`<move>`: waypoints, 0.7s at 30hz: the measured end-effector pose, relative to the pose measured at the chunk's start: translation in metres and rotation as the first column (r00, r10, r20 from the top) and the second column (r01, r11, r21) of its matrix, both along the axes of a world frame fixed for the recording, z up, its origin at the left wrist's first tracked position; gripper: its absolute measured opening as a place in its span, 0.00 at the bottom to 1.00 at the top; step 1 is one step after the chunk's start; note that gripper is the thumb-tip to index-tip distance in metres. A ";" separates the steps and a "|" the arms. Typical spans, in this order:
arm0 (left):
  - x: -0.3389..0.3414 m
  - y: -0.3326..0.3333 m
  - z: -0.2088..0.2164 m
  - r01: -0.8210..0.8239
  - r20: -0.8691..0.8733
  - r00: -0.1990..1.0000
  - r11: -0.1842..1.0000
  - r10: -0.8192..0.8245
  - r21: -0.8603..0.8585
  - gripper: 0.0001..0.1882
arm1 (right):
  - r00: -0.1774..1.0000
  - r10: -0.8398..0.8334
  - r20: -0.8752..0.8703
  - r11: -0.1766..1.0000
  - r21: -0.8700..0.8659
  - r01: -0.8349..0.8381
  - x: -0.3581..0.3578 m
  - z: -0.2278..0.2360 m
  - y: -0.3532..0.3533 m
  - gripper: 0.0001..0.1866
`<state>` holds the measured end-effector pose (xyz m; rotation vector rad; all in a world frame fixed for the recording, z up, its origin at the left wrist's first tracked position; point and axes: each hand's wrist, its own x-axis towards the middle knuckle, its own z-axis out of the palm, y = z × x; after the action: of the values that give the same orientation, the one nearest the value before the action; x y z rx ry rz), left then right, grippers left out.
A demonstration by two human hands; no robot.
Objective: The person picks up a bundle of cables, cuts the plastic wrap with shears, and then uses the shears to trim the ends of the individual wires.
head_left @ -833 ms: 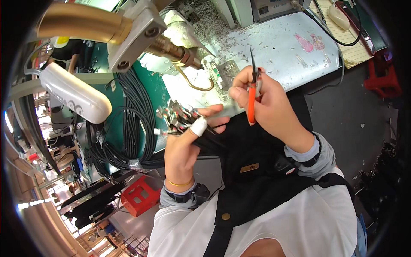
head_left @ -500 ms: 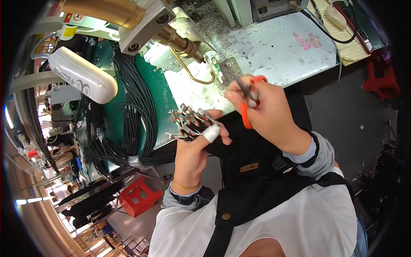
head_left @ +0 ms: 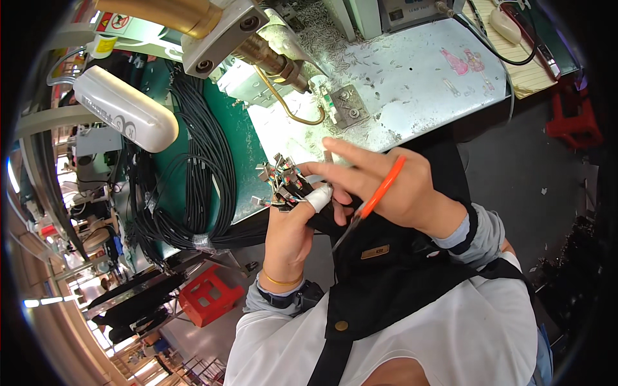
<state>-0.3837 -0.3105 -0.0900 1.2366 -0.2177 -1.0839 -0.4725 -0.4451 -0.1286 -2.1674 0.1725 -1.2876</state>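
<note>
My left hand (head_left: 288, 233) is closed around a bundle of black cables (head_left: 286, 186), whose ends fan out in metal connectors and thin coloured wires. White tape (head_left: 318, 197) wraps the thumb. Just right of it, my right hand (head_left: 402, 186) keeps orange-handled scissors (head_left: 382, 188) in its grip, the blades slanting down toward my apron. Its index and middle fingers stretch left to the bundle, with a small flat metal piece (head_left: 328, 157) showing between them; whether they pinch it I cannot tell.
Beyond my hands stands a machine with a brass-coloured cylinder (head_left: 164, 14) and a bent tube (head_left: 290, 112). Small metal scraps (head_left: 341, 61) litter the pale worktop (head_left: 425, 106). Coiled black cables (head_left: 206, 161) lie on the green mat at left. A red stool (head_left: 209, 294) stands below.
My right hand has turned over and reached left to the bundle. The scissors have swung so their blades point down-left. My left hand has barely moved.
</note>
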 end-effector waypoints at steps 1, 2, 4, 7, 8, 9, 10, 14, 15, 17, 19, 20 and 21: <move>0.000 0.000 0.001 0.002 -0.018 1.000 1.000 -0.002 -0.015 0.16 | 0.999 0.029 -0.042 0.998 -0.062 -0.032 -0.004 0.003 0.000 0.13; 0.000 0.000 0.002 0.003 -0.035 0.999 1.000 -0.005 -0.031 0.16 | 0.995 0.056 -0.085 0.990 -0.123 -0.066 -0.008 0.006 -0.001 0.13; 0.000 0.001 0.002 0.004 -0.054 0.999 0.999 -0.006 -0.045 0.16 | 0.988 0.081 -0.131 0.978 -0.180 -0.104 -0.012 0.003 -0.003 0.14; 0.002 0.004 0.002 -0.007 -0.122 0.992 0.994 -0.007 -0.110 0.14 | 0.945 0.274 -0.181 0.960 0.117 -0.256 -0.013 -0.009 -0.003 0.14; 0.001 0.004 0.002 -0.007 -0.123 0.992 0.994 -0.007 -0.108 0.14 | 0.944 0.274 -0.182 0.959 0.119 -0.256 -0.013 -0.010 -0.003 0.14; -0.001 0.002 0.004 -0.019 -0.105 0.994 0.997 0.011 -0.075 0.13 | 0.934 0.323 -0.153 0.928 0.248 -0.280 -0.013 -0.010 -0.002 0.13; -0.003 0.000 0.005 -0.031 -0.085 0.996 0.999 0.027 -0.043 0.12 | 0.923 0.366 -0.118 0.878 0.371 -0.301 -0.013 -0.011 -0.001 0.12; -0.007 -0.003 0.004 -0.078 0.065 0.995 0.993 0.072 0.093 0.09 | 0.922 0.337 -0.192 0.921 0.272 -0.280 -0.016 -0.006 0.002 0.08; -0.009 -0.004 0.004 -0.096 0.131 0.988 0.985 0.077 0.142 0.08 | 0.926 0.291 -0.242 0.953 0.154 -0.259 -0.017 -0.005 0.002 0.07; -0.013 -0.006 0.000 -0.118 0.194 0.977 0.985 0.092 0.127 0.08 | 0.904 0.372 -0.209 0.879 0.391 -0.271 -0.016 -0.004 0.005 0.06; -0.017 -0.007 -0.003 -0.163 0.319 0.939 0.982 0.126 0.091 0.08 | 0.862 0.499 -0.085 0.575 0.777 -0.256 -0.013 -0.004 0.007 0.04; -0.017 -0.006 -0.003 -0.161 0.319 0.940 0.983 0.124 0.092 0.08 | 0.863 0.498 -0.085 0.575 0.778 -0.255 -0.012 -0.002 0.007 0.04; -0.018 -0.006 -0.003 -0.178 0.321 0.936 0.980 0.141 0.088 0.08 | 0.843 0.538 0.015 0.413 0.867 -0.280 -0.011 0.001 0.006 0.04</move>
<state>-0.4016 -0.3162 -0.0932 1.5046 -0.2935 -0.7634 -0.4840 -0.4390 -0.1278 -1.3377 0.2775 -0.4087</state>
